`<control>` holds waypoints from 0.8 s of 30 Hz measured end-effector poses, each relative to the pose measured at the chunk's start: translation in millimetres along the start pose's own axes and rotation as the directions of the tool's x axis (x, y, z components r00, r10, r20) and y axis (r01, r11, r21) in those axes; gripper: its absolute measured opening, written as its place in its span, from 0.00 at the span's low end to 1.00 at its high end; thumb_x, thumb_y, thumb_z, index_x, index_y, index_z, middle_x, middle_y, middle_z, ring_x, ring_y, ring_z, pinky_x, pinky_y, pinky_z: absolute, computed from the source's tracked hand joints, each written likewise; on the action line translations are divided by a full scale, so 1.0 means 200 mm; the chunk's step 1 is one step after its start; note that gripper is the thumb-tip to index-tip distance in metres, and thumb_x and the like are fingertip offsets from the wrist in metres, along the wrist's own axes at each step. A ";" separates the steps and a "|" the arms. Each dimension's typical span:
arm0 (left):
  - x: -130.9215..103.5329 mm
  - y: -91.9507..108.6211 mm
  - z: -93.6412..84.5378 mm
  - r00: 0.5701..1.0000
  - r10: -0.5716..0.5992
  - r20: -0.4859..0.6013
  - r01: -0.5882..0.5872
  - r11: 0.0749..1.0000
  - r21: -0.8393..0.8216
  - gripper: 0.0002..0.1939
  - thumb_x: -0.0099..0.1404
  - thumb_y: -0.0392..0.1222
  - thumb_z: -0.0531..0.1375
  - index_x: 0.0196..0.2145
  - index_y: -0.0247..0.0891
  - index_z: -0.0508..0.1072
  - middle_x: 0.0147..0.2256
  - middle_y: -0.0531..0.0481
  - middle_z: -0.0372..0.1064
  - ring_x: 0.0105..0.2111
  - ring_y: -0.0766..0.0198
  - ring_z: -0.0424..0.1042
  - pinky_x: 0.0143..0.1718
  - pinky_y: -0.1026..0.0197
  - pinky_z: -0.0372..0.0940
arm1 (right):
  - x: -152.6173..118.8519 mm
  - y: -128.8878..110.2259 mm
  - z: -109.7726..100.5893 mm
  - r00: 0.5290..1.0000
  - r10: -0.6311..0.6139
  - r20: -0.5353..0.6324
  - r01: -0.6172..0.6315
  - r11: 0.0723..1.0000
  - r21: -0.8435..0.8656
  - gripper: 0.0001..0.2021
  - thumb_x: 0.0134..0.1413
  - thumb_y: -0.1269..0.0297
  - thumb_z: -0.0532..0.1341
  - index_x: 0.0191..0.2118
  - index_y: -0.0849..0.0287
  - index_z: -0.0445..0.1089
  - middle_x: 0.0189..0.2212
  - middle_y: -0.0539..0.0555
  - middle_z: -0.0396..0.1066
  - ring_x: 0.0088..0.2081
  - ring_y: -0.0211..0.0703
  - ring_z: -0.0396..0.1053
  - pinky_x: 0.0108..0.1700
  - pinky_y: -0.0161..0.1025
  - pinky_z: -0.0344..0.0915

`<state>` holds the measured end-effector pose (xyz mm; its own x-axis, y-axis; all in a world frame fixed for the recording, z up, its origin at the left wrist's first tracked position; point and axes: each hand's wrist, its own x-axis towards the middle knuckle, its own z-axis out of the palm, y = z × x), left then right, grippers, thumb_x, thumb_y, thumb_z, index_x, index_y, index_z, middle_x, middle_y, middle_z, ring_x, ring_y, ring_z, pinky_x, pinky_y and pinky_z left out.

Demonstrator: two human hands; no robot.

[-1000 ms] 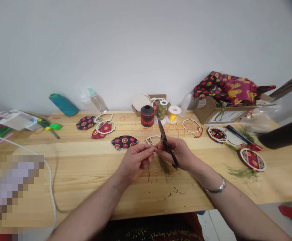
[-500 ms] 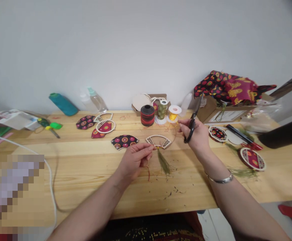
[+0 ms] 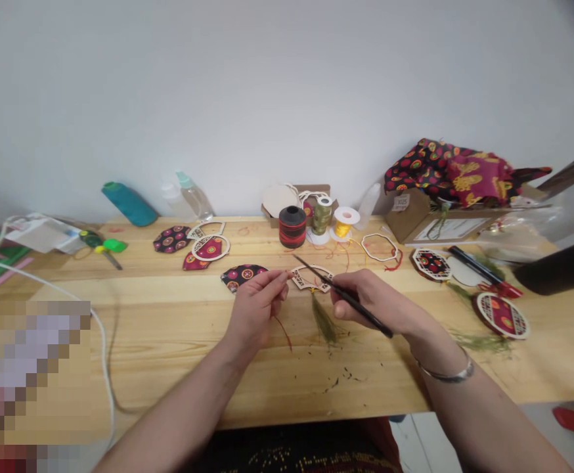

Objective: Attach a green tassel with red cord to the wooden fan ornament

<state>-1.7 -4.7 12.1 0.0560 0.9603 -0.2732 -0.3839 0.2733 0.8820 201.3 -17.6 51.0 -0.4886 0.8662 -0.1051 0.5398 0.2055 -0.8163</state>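
Observation:
My left hand (image 3: 257,305) pinches a thin red cord (image 3: 286,334), whose loose end hangs below the fingers. My right hand (image 3: 373,302) is closed on dark scissors (image 3: 353,303), their tips pointing up and left above a pale fan-shaped frame (image 3: 327,284). A green tassel (image 3: 323,320) lies below that frame, joined at its lower edge by a yellow knot. Just behind my left hand is a dark patterned fan-shaped piece (image 3: 235,277). Whether the scissor blades are apart is hard to tell.
Spools of red-black (image 3: 292,230), green (image 3: 322,217) and yellow thread (image 3: 343,226) stand at the back. Patterned cloth (image 3: 429,164) tops a cardboard box (image 3: 405,217) at right. Finished-looking round ornaments (image 3: 504,315) lie at right; a white cable (image 3: 104,341) runs down the left.
My right hand has swung the scissors down and left, from upright to pointing toward my left hand. A wavy pale frame behind it now shows. My left hand has shifted slightly left.

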 end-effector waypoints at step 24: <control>-0.02 -0.03 0.01 0.995 0.093 0.039 -0.098 0.984 0.151 0.12 0.50 0.45 0.68 0.28 0.33 0.76 0.18 0.55 0.63 0.15 0.77 0.49 0.16 0.67 0.39 | 0.04 0.05 0.00 0.989 0.092 0.116 -0.062 0.970 -0.236 0.25 0.49 0.41 0.60 0.22 0.61 0.60 0.19 0.45 0.54 0.23 0.32 0.49 0.24 0.33 0.43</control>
<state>1.9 -9.3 8.4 0.0558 0.9830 -0.1749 -0.2437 0.1833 0.9524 203.2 -9.1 41.4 -0.5131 0.8228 -0.2446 0.7156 0.2527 -0.6512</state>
